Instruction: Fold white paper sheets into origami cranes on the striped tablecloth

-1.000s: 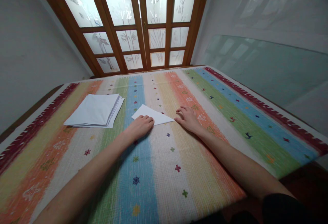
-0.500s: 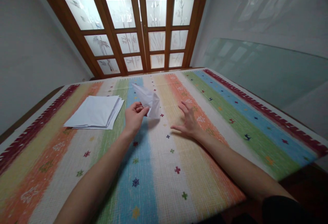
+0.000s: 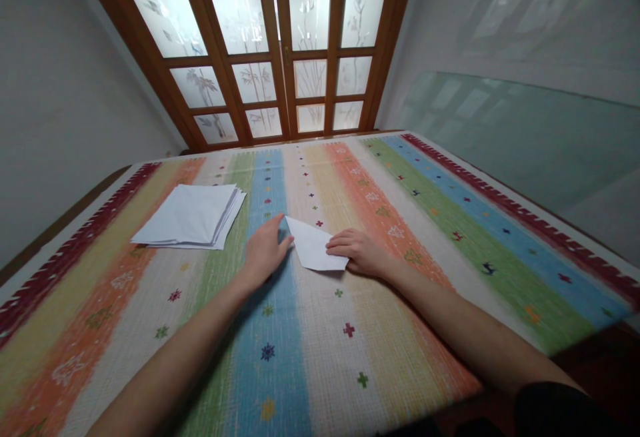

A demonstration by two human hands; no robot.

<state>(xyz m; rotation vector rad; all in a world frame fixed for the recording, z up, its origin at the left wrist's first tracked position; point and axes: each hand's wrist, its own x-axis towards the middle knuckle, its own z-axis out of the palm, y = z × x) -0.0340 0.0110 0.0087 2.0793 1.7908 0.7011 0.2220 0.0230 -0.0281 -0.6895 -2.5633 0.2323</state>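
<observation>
A folded sheet of white paper (image 3: 315,245) lies low over the middle of the striped tablecloth, its pointed end toward the far left. My left hand (image 3: 266,250) holds the left edge, with the index finger at the tip and the thumb lower down. On the opposite end, my right hand (image 3: 361,252) grips the sheet with its fingers together on top; its thumb is hidden. Left of my left hand sits a stack of white paper sheets (image 3: 187,216), slightly fanned at its right side.
The striped tablecloth (image 3: 325,337) covers a table whose edges show at left, right and front. Behind it stand wooden doors (image 3: 280,70) with frosted panes. A glass panel (image 3: 525,137) leans along the right wall.
The folded paper came down from a raised, tilted pose to nearly flat. My right hand, open and apart before, closed on its right end. My left hand shifted its grip to the left edge.
</observation>
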